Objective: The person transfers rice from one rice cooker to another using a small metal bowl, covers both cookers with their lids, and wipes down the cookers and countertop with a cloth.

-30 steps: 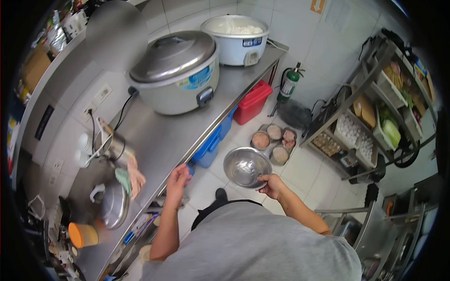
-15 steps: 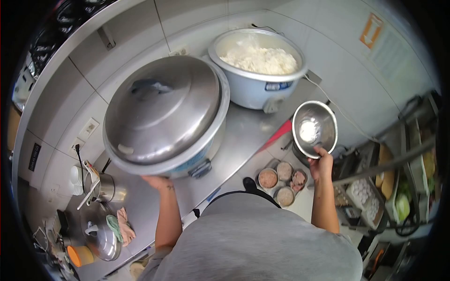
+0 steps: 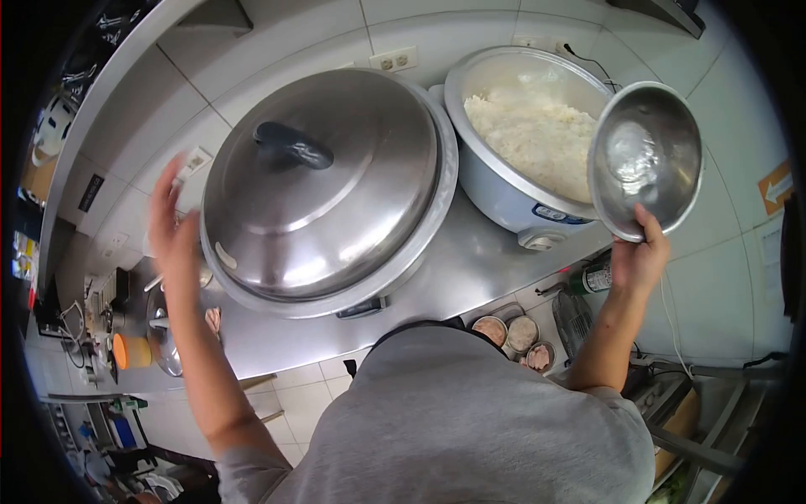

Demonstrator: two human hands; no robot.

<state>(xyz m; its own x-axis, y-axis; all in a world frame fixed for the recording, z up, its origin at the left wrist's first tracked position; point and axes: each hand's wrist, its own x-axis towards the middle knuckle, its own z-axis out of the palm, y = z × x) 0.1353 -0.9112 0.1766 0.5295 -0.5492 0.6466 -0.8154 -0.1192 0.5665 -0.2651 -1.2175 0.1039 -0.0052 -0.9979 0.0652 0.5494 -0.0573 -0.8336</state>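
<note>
My right hand (image 3: 640, 252) grips the rim of a shiny metal bowl (image 3: 642, 160), thumb inside, holding it tilted beside the open rice cooker. The bowl's inside shows nothing but reflections. Cooked white rice (image 3: 533, 139) fills much of that cooker (image 3: 495, 181). To its left stands a second large rice cooker (image 3: 403, 281) with a domed metal lid (image 3: 353, 193) on it and a black handle on top. My left hand (image 3: 174, 218) is raised at the lidded cooker's left side, fingers apart and slightly blurred, holding nothing.
Both cookers stand on a steel counter (image 3: 495, 252) along a tiled wall. At the left are another lid (image 3: 164, 344) and an orange container (image 3: 132, 351). Below the counter's edge sit several round tins (image 3: 522, 333) of food. A metal rack (image 3: 697, 449) is at the lower right.
My left hand has left the underside of the lidded cooker and risen to its left side. My right hand has lifted the bowl up beside the open cooker. The view has shifted.
</note>
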